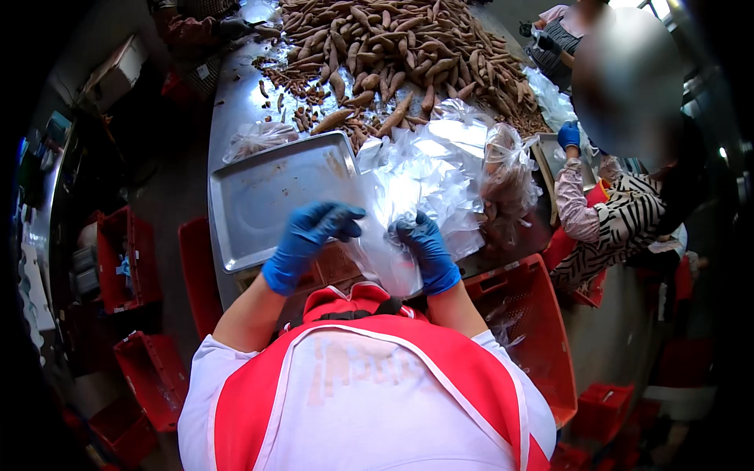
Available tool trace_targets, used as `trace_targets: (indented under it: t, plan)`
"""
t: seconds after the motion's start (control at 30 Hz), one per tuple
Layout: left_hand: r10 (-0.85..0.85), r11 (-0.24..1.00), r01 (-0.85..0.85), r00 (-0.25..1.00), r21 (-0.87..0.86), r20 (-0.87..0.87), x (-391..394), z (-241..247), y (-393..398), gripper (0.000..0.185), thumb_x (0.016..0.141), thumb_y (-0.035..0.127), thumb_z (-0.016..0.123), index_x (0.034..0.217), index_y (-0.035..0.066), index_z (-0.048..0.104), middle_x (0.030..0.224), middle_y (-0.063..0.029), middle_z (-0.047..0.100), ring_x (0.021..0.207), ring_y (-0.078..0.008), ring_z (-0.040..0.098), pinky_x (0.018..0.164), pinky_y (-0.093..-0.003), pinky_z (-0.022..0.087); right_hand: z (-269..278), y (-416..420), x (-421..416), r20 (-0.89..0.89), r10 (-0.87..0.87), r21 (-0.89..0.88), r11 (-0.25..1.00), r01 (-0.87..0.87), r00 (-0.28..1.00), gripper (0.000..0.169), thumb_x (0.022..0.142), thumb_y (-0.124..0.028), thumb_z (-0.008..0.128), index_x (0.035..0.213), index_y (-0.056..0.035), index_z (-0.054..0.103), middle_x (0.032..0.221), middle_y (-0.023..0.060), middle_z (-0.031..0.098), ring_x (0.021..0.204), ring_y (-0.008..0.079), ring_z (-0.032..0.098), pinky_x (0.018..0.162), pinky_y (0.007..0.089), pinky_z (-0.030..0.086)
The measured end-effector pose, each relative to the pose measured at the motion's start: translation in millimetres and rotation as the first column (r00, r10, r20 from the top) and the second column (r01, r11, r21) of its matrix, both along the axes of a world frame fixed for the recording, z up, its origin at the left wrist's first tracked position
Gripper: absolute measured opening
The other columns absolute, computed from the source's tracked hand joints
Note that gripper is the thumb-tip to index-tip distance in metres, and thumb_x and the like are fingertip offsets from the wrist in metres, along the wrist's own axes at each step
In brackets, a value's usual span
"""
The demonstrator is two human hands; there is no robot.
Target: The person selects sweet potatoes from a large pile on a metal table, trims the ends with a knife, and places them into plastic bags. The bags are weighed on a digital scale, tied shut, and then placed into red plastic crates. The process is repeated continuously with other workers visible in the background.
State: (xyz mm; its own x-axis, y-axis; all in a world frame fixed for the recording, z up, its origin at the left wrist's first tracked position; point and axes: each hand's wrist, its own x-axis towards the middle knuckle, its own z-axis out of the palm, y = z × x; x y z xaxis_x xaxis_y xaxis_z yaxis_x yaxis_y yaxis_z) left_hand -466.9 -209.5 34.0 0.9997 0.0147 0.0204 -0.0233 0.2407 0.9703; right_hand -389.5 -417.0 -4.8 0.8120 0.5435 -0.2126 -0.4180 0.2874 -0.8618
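Note:
My right hand (428, 250), in a blue glove, pinches the upper edge of a clear plastic bag (392, 268) between thumb and fingers. The bag hangs down in front of my apron (359, 303). My left hand (315, 241), gloved in blue too, is held over the near right corner of a metal tray (277, 191). Its fingers point toward the bag, slightly apart, and nothing shows in them. Beyond my right hand, a loose stack of clear plastic bags (433, 176) lies on the metal table (235, 100).
Sweet potatoes (406, 47) are heaped across the table's far part, with broken bits (300, 97) around them. A filled plastic bag (506, 176) stands right of the stack. A red crate (530, 329) sits by my right side. Co-workers (618, 218) stand at the table's right and far left.

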Motion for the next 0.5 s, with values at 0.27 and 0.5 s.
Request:
trace_targets:
  t: [0.27, 0.5]
  plan:
    - [0.039, 0.983, -0.021, 0.995, -0.183, 0.095, 6, -35, -34, 0.017, 0.08, 0.003, 0.061, 0.094, 0.004, 0.052, 0.084, 0.0009, 0.053, 0.078, -0.0078, 0.05, 0.072, -0.0217, 0.043, 23, 27, -22, 0.025, -0.016, 0.011, 1.0, 0.016, 1.0, 0.005, 0.077, -0.004, 0.064, 0.081, -0.0039, 0.062, 0.072, -0.0015, 0.058, 0.068, 0.006, 0.053, 0.061, 0.0187, 0.044]
    - [0.456, 0.889, -0.442, 0.881, -0.121, 0.128, -14, -60, 30, 0.012, 0.08, 0.001, 0.059, 0.088, 0.006, 0.052, 0.08, 0.0001, 0.054, 0.073, -0.0077, 0.051, 0.07, -0.0208, 0.043, -24, -29, 39, -0.223, -0.406, 0.256, 0.853, 0.455, 0.886, 0.009, 0.082, -0.007, 0.051, 0.084, -0.007, 0.059, 0.073, 0.003, 0.06, 0.063, 0.0109, 0.055, 0.063, 0.0246, 0.048]
